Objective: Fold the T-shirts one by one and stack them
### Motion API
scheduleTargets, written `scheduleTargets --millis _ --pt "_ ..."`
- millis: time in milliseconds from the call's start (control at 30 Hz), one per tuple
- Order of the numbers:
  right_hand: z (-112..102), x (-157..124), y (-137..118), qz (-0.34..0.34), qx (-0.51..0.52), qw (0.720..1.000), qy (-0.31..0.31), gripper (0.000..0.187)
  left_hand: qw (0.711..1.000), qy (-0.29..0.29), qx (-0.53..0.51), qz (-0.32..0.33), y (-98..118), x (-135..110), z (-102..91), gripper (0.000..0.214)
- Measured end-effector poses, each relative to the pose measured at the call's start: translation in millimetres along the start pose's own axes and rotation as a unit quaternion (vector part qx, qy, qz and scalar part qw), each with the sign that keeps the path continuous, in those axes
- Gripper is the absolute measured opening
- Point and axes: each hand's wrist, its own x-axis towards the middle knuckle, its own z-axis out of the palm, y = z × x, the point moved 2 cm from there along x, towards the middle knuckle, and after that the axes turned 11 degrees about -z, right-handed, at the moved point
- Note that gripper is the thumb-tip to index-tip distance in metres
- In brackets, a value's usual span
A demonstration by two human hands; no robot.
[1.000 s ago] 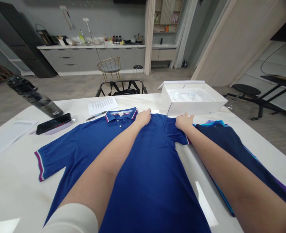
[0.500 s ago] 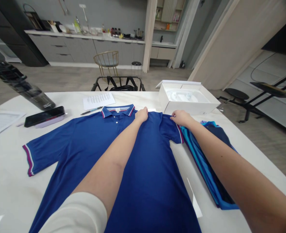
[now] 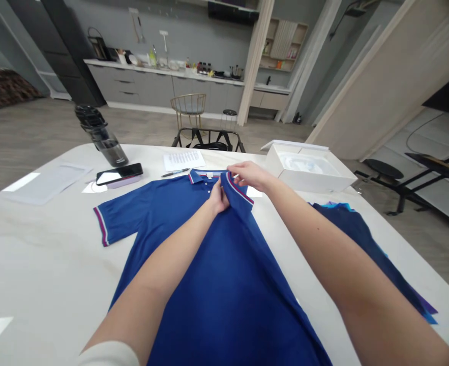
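Observation:
A blue polo shirt [image 3: 209,264] lies front up on the white table [image 3: 49,259], its collar toward the far side. Its left-hand sleeve is spread flat, while the right-hand sleeve is turned inward over the chest. My right hand [image 3: 249,175] pinches that sleeve near its striped cuff, close to the collar. Beside it, my left hand [image 3: 218,198] grips the shirt cloth at the folded sleeve, the fingers partly hidden by fabric. Folded dark and bright blue clothes [image 3: 354,234] lie to the right of my right forearm.
An open white box [image 3: 308,165] stands at the far right. Along the far left are a dark bottle [image 3: 104,137], a phone [image 3: 119,174] and paper sheets [image 3: 47,185]. A pen [image 3: 175,173] and a printed sheet [image 3: 184,160] lie beyond the collar. A chair [image 3: 209,140] stands behind the table.
My right hand has carried the right-hand sleeve leftward, folding it over the shirt's chest. My left hand has come slightly nearer, and the camera view has shifted left.

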Motion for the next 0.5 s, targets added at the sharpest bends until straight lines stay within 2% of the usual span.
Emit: scheduleTargets --millis 100,200,267,367,433,500 --pt "17.0 18.3 36.0 0.003 -0.141 0.989 0.050 0.034 0.997 -0.015 -0.044 -0.058 3.3 -33.7 -45.8 0.076" --pt "10.4 23.2 83.2 0.027 -0.350 0.930 0.109 0.049 0.995 0.047 0.016 -0.082 4.3 -51.7 -75.4 0.065" --pt "4.6 24.2 112.6 0.040 -0.419 0.902 0.093 0.057 0.985 0.131 0.103 -0.046 3.6 -53.9 -82.5 0.055" --pt "1.4 27.2 144.4 0.046 -0.435 0.897 0.062 0.050 0.927 0.247 0.282 0.026 1.7 -48.9 -79.9 0.053" --pt "0.5 30.3 155.7 0.040 -0.423 0.902 0.076 0.039 0.885 0.259 0.385 0.039 1.0 -44.7 -74.8 0.036" --pt "-2.6 33.5 159.6 0.018 -0.403 0.908 0.112 0.031 0.861 0.255 0.438 0.041 3.5 -43.8 -71.3 0.012"
